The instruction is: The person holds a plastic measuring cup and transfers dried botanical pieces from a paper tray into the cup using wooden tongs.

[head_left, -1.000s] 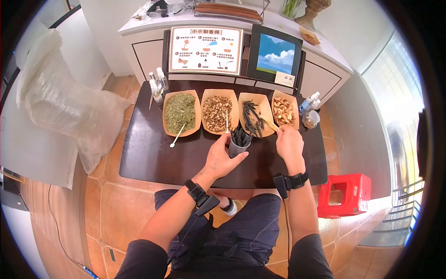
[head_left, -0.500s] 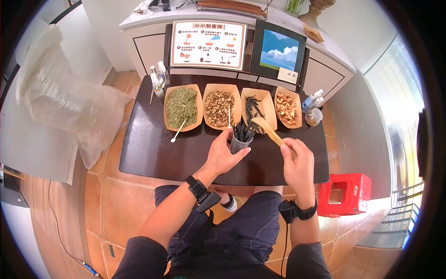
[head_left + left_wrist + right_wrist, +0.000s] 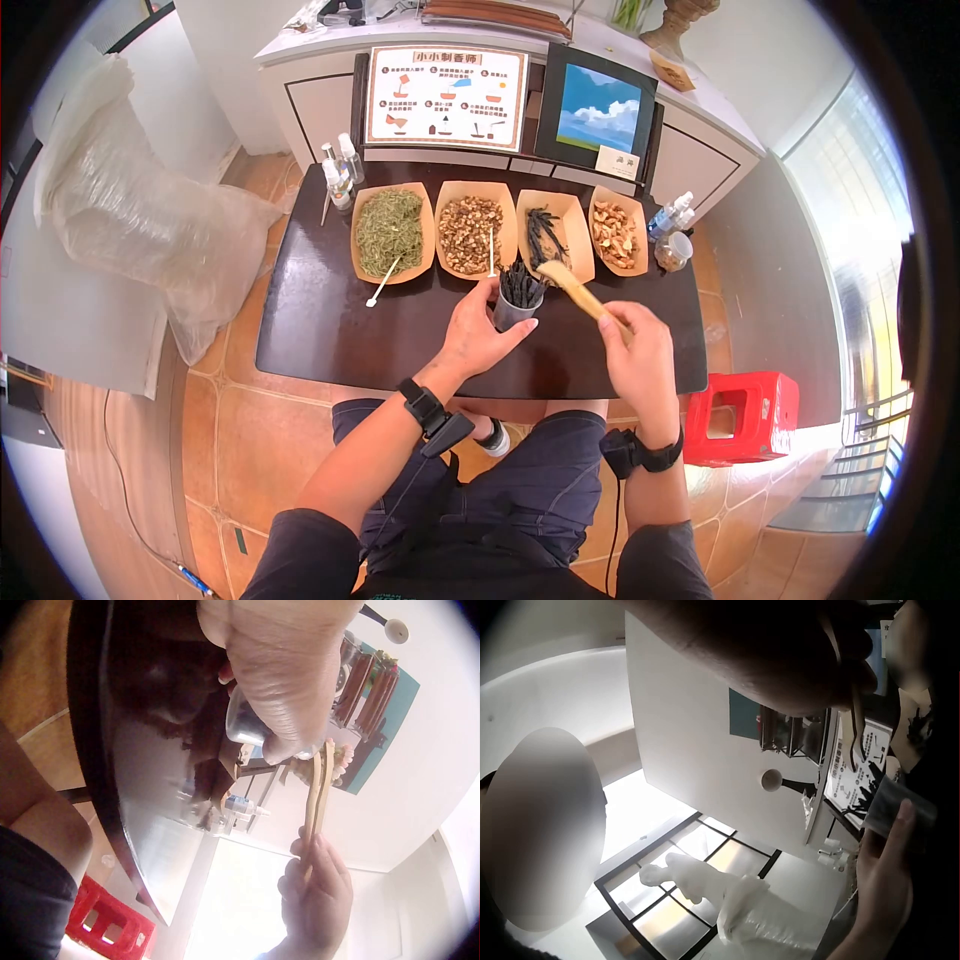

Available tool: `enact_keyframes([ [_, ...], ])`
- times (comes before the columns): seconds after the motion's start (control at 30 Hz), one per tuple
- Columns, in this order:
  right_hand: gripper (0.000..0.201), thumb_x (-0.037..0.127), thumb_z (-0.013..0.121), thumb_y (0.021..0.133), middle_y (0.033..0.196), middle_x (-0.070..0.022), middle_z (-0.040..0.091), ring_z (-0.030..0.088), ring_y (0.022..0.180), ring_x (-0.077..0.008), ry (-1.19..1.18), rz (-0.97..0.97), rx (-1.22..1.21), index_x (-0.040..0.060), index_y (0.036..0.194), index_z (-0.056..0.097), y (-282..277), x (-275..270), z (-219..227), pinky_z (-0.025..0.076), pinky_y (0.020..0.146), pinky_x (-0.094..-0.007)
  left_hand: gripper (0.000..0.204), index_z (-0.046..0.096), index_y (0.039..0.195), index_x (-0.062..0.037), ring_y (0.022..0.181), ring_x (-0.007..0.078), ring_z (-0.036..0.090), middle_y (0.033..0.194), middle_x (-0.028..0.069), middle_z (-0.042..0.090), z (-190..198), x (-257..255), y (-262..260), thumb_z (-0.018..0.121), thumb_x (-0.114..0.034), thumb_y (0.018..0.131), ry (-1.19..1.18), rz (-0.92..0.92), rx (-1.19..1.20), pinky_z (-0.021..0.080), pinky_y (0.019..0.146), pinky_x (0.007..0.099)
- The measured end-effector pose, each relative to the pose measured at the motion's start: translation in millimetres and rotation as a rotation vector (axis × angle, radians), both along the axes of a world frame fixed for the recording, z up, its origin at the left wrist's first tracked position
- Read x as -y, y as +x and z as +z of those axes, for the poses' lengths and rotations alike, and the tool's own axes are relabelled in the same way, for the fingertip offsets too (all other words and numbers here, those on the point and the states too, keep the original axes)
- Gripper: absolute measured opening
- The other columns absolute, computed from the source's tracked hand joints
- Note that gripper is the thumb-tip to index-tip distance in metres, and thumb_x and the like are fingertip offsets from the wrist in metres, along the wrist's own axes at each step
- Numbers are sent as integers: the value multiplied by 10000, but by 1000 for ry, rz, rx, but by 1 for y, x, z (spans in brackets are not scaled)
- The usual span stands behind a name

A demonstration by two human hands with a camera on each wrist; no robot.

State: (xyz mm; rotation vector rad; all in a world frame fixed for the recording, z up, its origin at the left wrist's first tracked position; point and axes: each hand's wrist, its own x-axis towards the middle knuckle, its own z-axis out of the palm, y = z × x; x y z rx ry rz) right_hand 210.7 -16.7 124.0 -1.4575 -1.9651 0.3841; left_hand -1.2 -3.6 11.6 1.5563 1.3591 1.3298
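Observation:
My left hand (image 3: pixel 480 335) grips a small clear cup (image 3: pixel 512 316) over the dark table, its fingers and thumb around the sides. Dark, thin dried strips (image 3: pixel 519 286) fill the cup and stick up above its rim. In my right hand (image 3: pixel 640 358) is a pair of wooden tongs (image 3: pixel 580 292), whose two arms (image 3: pixel 316 799) show in the left wrist view. The tongs' tips are right beside the strips at the cup's mouth. Just behind, a paper tray (image 3: pixel 578 220) holds more of the dark strips.
Other paper trays hold green dried herb (image 3: pixel 389 232), brown chopped pieces (image 3: pixel 470 235) and pale dried slices (image 3: pixel 615 235). Spray bottles (image 3: pixel 340 175) stand at the back left, a bottle (image 3: pixel 672 215) and jar (image 3: pixel 675 252) at the right. A red stool (image 3: pixel 765 415) is right of the table (image 3: pixel 330 330).
My right hand has drawn back from the trays toward me, bringing the tongs' tips beside the cup; lately they dipped slightly lower. My left hand keeps holding the cup.

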Motion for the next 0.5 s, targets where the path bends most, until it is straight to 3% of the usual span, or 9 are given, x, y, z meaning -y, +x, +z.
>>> enact_keyframes([
  [0.23, 183, 189, 606, 934, 873, -199, 686, 655, 853, -408, 7, -206, 217, 24, 966, 678, 6, -59, -40, 507, 748, -498, 548, 566, 1149, 4, 655, 115, 551, 920, 83, 667, 1, 0, 0, 851, -244, 752, -21, 5, -12, 473, 617, 276],
  [0.37, 161, 180, 601, 929, 914, -179, 683, 655, 898, -387, 24, -158, 296, 32, 939, 664, -12, -81, -53, 518, 771, -487, 561, 566, 1147, 4, 655, 115, 553, 922, 81, 664, 3, 0, -1, 857, -258, 745, 2, 3, -15, 473, 617, 274],
  [0.43, 153, 174, 600, 925, 926, -179, 678, 655, 910, -383, 32, -140, 305, 31, 920, 655, -17, -87, -55, 522, 773, -480, 655, 548, 1238, 33, 839, 209, 645, 1022, 128, 678, 5, 1, -2, 855, -254, 736, -121, -33, -11, 520, 757, 322],
  [0.5, 154, 173, 600, 924, 920, -184, 678, 656, 900, -387, -9, -149, 332, 28, 905, 649, -20, -92, -60, 522, 771, -482, 611, 557, 1194, 19, 751, 159, 603, 980, 104, 671, 2, 0, -1, 857, -261, 741, -77, -19, -6, 499, 690, 294],
])
